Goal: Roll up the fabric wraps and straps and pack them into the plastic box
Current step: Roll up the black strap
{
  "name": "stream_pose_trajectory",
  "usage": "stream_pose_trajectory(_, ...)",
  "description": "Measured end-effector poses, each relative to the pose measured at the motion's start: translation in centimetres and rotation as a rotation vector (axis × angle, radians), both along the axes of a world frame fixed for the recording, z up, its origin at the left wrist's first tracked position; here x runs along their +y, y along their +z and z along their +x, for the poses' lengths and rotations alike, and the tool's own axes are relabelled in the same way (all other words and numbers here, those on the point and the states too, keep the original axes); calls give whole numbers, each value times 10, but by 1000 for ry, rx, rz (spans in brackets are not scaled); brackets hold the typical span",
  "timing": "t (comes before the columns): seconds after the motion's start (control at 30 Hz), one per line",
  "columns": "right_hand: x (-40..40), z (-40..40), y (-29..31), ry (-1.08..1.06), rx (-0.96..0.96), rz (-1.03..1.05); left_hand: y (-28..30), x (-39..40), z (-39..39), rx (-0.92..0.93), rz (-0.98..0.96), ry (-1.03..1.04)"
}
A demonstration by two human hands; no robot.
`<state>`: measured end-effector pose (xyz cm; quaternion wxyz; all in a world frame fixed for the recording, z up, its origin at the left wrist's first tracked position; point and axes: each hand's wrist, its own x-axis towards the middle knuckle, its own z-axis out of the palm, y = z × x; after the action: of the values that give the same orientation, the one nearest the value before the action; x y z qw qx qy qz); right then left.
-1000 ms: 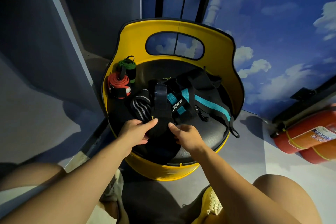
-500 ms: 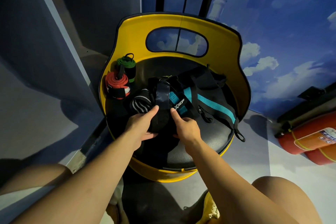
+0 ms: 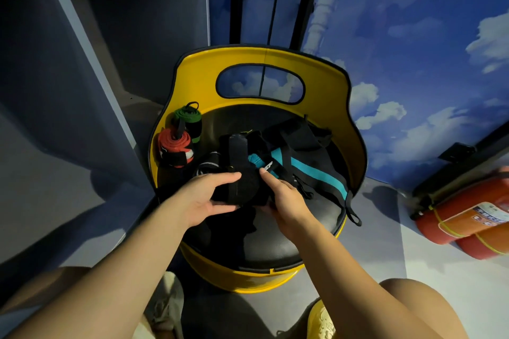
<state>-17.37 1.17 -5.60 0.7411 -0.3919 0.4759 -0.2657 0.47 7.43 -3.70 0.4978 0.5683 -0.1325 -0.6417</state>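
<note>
A black fabric wrap (image 3: pixel 238 187), partly rolled, lies on the black seat of a yellow barrel chair (image 3: pixel 198 77). My left hand (image 3: pixel 203 198) holds the roll from the left, thumb under it and fingers over it. My right hand (image 3: pixel 283 201) holds its right end, index finger stretched along the top. The wrap's loose tail (image 3: pixel 238 148) runs away from me over the seat. A rolled red wrap (image 3: pixel 175 150) and a rolled green wrap (image 3: pixel 188 122) stand at the seat's left edge. A striped black wrap (image 3: pixel 208 166) and black straps with a teal band (image 3: pixel 316 170) lie unrolled behind my hands.
The chair's high yellow back curves round the far side. A strap end (image 3: pixel 352 212) hangs over the right rim. Red fire extinguishers (image 3: pixel 462 217) lie on the floor at right. Grey panels stand at left. My knees and a yellow shoe (image 3: pixel 321 319) are in front.
Both hands moved away from me along the black wrap, and the roll between them has grown thicker. The camera tilted so the chair sits lower in view.
</note>
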Motion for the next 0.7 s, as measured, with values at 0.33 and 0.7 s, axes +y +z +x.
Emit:
stream_pose_trajectory(0.33,-10,0,44,-60,-116,-145,40,-14,10,-86,-233,-7)
stream_pose_trajectory(0.7,-63,15,84,7,96,-390,41,-22,13,-279,-435,-32)
